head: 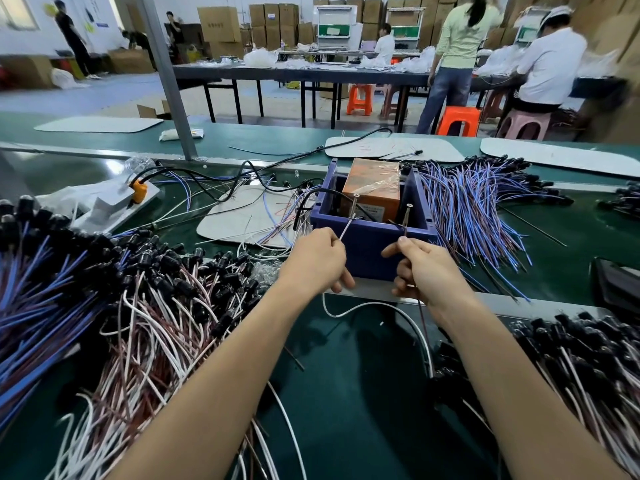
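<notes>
Pinching white lead between left hand fingertips, dark red lead in right hand. Tips just beyond the fingers meet the screws on the blue box. Leads judged light and limp, so grip near the bare ends.

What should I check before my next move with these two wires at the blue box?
1. Left hand pinches white wire: ok.
2. Right hand pinches dark wire: ok.
3. Tip of white wire touches left screw: cannot tell.
4. Tip of dark wire touches right screw: cannot tell.
5. No stray cable on box rim: not ok, black cable hangs over its left wall.
</notes>
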A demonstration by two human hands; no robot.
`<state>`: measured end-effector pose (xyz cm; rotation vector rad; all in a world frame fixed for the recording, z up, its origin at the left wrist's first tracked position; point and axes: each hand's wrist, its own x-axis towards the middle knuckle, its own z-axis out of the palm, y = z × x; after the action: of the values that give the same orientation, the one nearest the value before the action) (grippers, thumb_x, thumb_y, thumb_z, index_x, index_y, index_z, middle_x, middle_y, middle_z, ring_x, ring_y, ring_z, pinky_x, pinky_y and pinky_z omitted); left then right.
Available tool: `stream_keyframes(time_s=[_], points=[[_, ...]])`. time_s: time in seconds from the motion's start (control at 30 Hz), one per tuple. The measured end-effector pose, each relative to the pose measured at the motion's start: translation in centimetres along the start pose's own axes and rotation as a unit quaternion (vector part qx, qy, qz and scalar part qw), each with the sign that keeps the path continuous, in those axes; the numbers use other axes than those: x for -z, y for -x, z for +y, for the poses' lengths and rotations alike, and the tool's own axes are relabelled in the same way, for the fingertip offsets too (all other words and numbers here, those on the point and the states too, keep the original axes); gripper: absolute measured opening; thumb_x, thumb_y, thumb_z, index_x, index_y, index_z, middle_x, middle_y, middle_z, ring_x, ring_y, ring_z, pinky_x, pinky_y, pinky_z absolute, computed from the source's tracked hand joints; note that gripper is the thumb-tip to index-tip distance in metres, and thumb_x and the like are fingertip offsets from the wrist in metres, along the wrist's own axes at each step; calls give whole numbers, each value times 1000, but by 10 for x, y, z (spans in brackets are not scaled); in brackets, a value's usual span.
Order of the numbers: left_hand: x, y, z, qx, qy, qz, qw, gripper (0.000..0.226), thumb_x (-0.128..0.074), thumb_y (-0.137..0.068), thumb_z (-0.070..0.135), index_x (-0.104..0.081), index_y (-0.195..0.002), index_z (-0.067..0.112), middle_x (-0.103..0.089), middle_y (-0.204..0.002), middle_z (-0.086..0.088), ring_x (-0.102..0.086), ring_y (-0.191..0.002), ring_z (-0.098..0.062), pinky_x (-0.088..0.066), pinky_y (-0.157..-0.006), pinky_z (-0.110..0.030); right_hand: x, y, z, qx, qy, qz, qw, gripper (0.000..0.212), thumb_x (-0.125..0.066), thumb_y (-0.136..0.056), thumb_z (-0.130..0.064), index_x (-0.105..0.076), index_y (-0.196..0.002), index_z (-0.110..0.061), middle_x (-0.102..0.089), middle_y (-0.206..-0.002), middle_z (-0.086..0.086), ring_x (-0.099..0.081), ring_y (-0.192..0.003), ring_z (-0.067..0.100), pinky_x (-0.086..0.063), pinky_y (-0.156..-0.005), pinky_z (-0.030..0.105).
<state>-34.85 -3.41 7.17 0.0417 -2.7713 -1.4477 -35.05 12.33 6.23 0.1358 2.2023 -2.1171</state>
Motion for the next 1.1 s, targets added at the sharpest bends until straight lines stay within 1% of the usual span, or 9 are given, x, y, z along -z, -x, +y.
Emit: stream_keyframes(time_s=[0.17, 0.37, 0.6, 0.7, 0.83, 0.93, 1.0, 1.07, 1.1], points=[[-1, 0, 0, -2, 3, -1, 1000, 18, -32, -94, 13, -48, -85, 12, -69, -54, 0, -54, -36, -11, -39, -54, -25, 0, -1, 1, 0, 1, 0, 1000, 35, -38, -104, -25, -62, -84, -9, -32, -43, -6, -39, -37, 9, -45, -43, 24], [-5, 1, -1, 1, 1, -8, 1000, 18, -32, -96, 16, -46, -85, 14, -68, -53, 0, -54, -36, -11, -43, -57, -25, 0, -1, 2, -3, 4, -6, 1000, 35, -39, -103, -25, -64, -83, -9, -34, -41, -7, -39, -37, 10, -44, -43, 24], [-5, 3, 2, -2, 13, 0, 1000, 16, -33, -100, 16, -43, -88, 13, -67, -51, -1, -53, -34, -11, -36, -38, -13, 0, 0, 1, 1, 8, -7, 1000, 36, -40, -103, -24, -65, -83, -9, -34, -40, -7, -40, -37, 9, -44, -44, 24], [-5, 4, 3, -3, 17, 0, 1000, 16, -33, -99, 16, -44, -88, 11, -67, -52, -2, -53, -34, -12, -35, -36, -12, -1, 0, 0, 3, 7, -8, 1000, 36, -39, -103, -25, -65, -83, -9, -33, -40, -6, -39, -36, 9, -44, -44, 24], [-6, 1, 2, -8, 11, 19, 1000, 18, -35, -97, 14, -46, -82, 12, -67, -51, 1, -54, -34, -12, -32, -34, -14, -1, 0, 0, 3, 3, -3, 1000, 35, -39, -103, -24, -64, -83, -8, -31, -42, -5, -37, -36, 11, -44, -42, 23], [-6, -1, 0, -7, 11, 48, 999, 21, -38, -95, 16, -50, -78, 15, -66, -50, 5, -56, -36, -12, -36, -42, -17, 1, 0, -1, 0, 1, -4, 1000, 36, -39, -103, -24, -64, -83, -7, -30, -42, -5, -36, -37, 12, -42, -41, 23], [-5, -1, -2, -7, 8, 67, 998, 23, -43, -93, 18, -54, -73, 19, -67, -55, 4, -59, -41, -12, -47, -53, -23, 1, 0, -1, -1, 1, -5, 1000, 36, -39, -103, -24, -64, -83, -7, -30, -42, -5, -34, -38, 12, -42, -40, 24], [-4, -2, -1, -15, -2, 79, 997, 24, -46, -91, 20, -59, -71, 17, -70, -65, 1, -65, -57, -17, -56, -66, -33, 0, 1, -1, -2, 0, -6, 1000, 36, -39, -103, -24, -64, -83, -7, -29, -42, -6, -34, -38, 12, -41, -40, 24], [-4, -2, -1, -20, -12, 85, 996, 24, -48, -91, 22, -62, -72, 17, -71, -70, -1, -67, -67, -21, -56, -71, -36, 0, 1, -1, -2, 0, -6, 1000, 36, -39, -103, -24, -64, -83, -7, -29, -42, -6, -33, -38, 11, -41, -41, 23]])
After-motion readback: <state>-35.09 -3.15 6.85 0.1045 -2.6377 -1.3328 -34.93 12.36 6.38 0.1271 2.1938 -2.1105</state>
